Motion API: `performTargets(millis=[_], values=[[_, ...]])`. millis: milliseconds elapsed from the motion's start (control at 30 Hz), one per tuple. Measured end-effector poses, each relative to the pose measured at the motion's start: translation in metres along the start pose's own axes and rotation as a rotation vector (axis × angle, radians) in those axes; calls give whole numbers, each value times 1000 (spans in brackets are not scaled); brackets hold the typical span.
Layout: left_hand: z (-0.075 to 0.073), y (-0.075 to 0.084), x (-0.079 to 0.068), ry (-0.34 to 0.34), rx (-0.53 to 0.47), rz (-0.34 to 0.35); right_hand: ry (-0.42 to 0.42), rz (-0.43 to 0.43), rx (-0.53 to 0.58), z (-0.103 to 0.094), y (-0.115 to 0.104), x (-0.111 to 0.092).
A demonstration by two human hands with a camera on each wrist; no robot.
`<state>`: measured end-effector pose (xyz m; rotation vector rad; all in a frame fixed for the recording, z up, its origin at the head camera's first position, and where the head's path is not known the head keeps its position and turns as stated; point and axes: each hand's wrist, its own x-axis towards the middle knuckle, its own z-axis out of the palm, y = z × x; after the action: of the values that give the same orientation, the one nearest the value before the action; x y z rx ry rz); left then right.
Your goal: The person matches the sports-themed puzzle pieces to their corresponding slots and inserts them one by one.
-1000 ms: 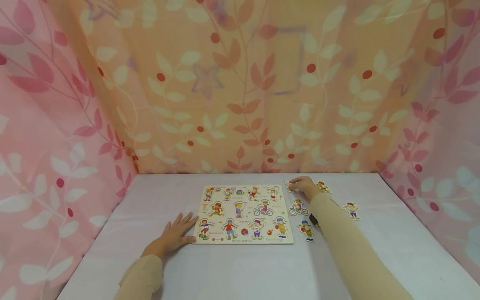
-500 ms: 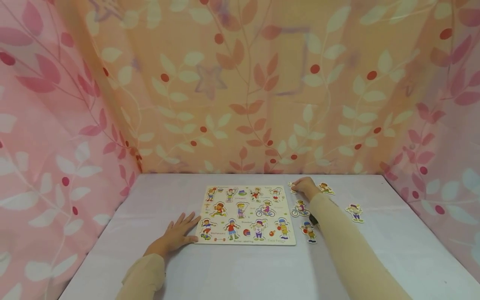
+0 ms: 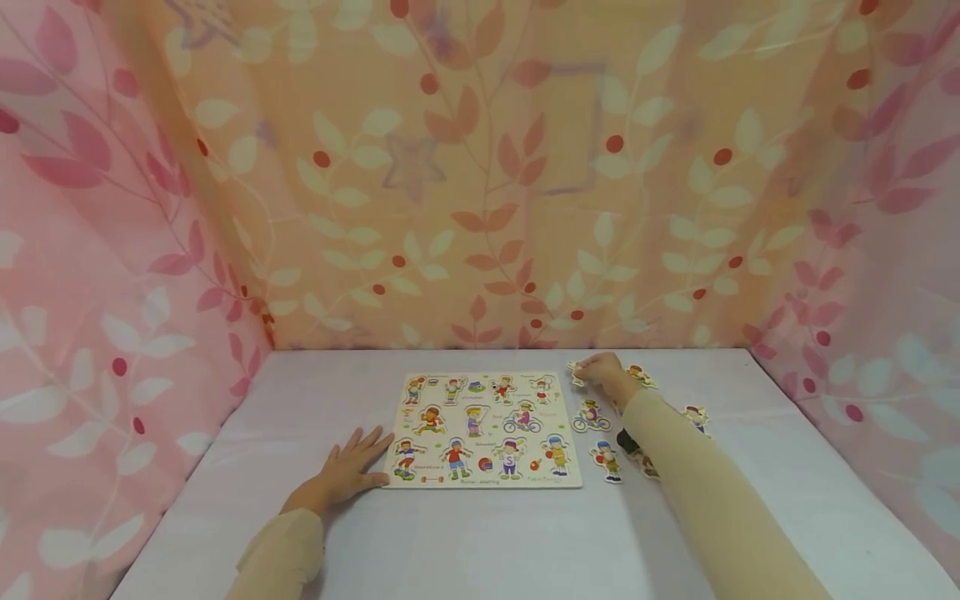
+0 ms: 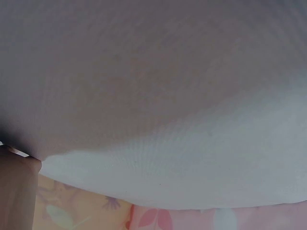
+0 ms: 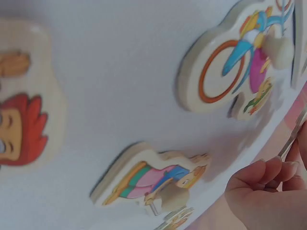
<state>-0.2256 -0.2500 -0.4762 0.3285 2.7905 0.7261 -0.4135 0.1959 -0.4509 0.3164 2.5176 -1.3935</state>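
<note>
My left hand [image 3: 348, 471] lies with fingers spread against the left edge of the wooden puzzle board [image 3: 567, 437], which carries printed sports figures. In the left wrist view only a bit of that hand [image 4: 17, 187] shows, at the lower left. Beyond the board's far right corner, my right hand [image 3: 606, 371] pinches a small figure-shaped puzzle piece [image 3: 575, 374] between thumb and fingers. Seen from the right wrist, this hand [image 5: 268, 196] holds the piece [image 5: 291, 139] nearly edge-on, so its picture is hidden there.
Loose pieces lie right of the board: a cyclist [image 3: 592, 416], a blue-capped figure [image 3: 607, 462], a purple-capped figure [image 3: 696, 417] and a runner [image 3: 641, 377]. My right forearm partly covers others. In the right wrist view, a cyclist piece [image 5: 216, 72] and a pink-trousered figure piece [image 5: 148, 179] have knobs.
The head view has shifted slightly. My right hand keeps its pinch on the puzzle piece at nearly the same spot, while the forearm now uncovers part of another piece. The left hand stays put.
</note>
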Motion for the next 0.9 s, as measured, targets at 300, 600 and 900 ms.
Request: performTargets(millis=[300, 600, 900], values=[[1, -3, -2, -17, -16, -14, 8, -38, 20, 20, -7, -10], [0, -2, -2, -14, -8, -26, 24, -55, 38, 39, -13, -18], [-1, 0, -1, -8, -6, -2, -2, -69, 145, 48, -15, -29]])
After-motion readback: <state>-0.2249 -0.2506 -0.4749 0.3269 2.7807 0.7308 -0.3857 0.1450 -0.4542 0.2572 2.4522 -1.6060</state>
